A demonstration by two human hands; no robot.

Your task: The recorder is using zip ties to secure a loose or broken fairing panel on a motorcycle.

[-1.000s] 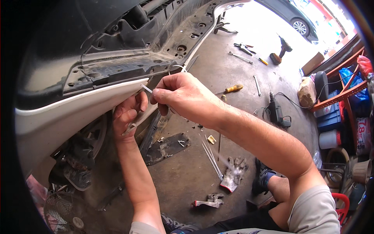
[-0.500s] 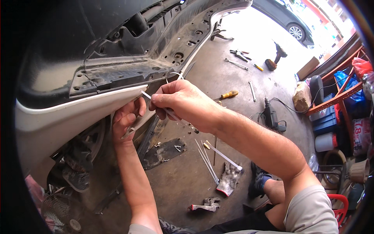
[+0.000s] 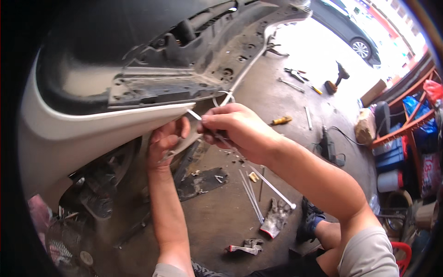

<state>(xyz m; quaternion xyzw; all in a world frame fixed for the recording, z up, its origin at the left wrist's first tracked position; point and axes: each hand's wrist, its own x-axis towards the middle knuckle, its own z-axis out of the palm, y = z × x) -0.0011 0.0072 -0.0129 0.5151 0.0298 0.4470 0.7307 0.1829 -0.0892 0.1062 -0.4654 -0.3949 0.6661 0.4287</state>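
My right hand (image 3: 233, 127) pinches a white cable tie (image 3: 267, 182) just beside the white body panel's tip (image 3: 152, 115). The tie runs from the panel's edge through my fingers, and its long end hangs down to the right. Below that edge, my left hand (image 3: 166, 141) is curled against a pale piece (image 3: 184, 147); what its fingers grip is partly hidden. Behind the panel is a dusty black plastic car part (image 3: 170, 83) with holes. Another white tie (image 3: 221, 97) forms a loop above my right hand.
On the floor lie loose cable ties (image 3: 253, 201), dirty gloves (image 3: 277, 217), a screwdriver (image 3: 281, 120), a wrench (image 3: 308, 117), pliers (image 3: 300, 76), a cordless drill (image 3: 337, 83) and a corded drill (image 3: 328, 150). An orange shelf (image 3: 392, 134) with bins stands right. A dark car (image 3: 346, 32) is parked outside.
The view has shifted, so the car part and both hands appear further right. My right hand keeps its pinch, and the tie's long end now dangles in clearer view below it.
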